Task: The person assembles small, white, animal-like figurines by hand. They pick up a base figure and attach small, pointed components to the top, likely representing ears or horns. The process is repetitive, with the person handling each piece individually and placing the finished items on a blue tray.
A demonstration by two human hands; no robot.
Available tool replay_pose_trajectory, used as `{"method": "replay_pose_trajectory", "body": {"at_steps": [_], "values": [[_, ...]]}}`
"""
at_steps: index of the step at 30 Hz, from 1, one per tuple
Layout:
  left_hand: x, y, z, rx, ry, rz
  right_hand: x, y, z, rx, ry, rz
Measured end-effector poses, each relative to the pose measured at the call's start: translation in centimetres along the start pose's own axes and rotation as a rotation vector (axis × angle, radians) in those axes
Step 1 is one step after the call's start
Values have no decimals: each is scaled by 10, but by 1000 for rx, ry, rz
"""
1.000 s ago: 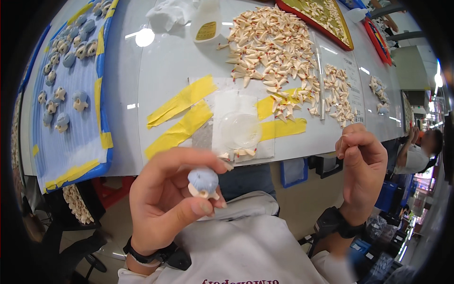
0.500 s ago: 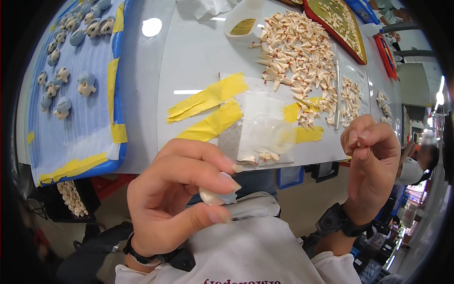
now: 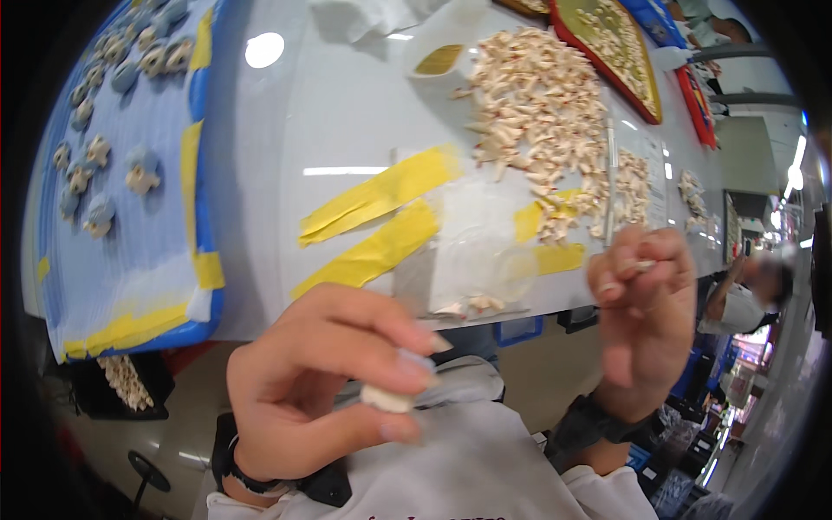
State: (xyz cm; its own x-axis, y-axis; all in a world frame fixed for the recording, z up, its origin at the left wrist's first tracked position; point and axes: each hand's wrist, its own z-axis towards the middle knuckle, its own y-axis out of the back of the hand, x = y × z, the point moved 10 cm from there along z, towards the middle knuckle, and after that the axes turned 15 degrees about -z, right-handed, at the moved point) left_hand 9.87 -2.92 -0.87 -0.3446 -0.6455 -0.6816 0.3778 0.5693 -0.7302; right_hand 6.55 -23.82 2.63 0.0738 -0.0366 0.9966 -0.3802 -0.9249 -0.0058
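Between the thumb and fingers of my left hand (image 3: 321,381) is a small figurine part (image 3: 386,399), cream where it shows; my fingers cover most of it. My right hand (image 3: 646,286) is raised to the right, at the table's front edge, its fingertips pinching a tiny cream piece (image 3: 642,265). The two hands are apart. Beyond them lies a heap of small pointed cream pieces (image 3: 537,104), several with reddish tips. A clear plastic dish (image 3: 507,269) rests on a white sheet, with a few cream pieces (image 3: 484,303) at the table edge.
On the left stands a blue tray (image 3: 201,286) edged with yellow tape, carrying several blue-grey and cream figurine parts (image 3: 141,171). Yellow tape strips (image 3: 381,195) cross the table (image 3: 347,104). A white bottle (image 3: 442,43) and red-rimmed tray (image 3: 607,65) are farther back. Another person (image 3: 737,299) is at right.
My right hand has moved left and slightly down with its tiny piece, now easier to see. My left hand has turned slightly, hiding the part's blue side. The whole view has shifted.
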Motion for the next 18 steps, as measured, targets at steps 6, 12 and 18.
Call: {"method": "replay_pose_trajectory", "body": {"at_steps": [6,12,18], "values": [[-3,4,-2,-83,-44,-10,-7,-15,-8,83,-114,332],[8,4,0,-229,43,89,-4,-21,-13,112,-111,318],[1,1,0,-162,-24,73,21,-10,-8,-11,152,-233]]}}
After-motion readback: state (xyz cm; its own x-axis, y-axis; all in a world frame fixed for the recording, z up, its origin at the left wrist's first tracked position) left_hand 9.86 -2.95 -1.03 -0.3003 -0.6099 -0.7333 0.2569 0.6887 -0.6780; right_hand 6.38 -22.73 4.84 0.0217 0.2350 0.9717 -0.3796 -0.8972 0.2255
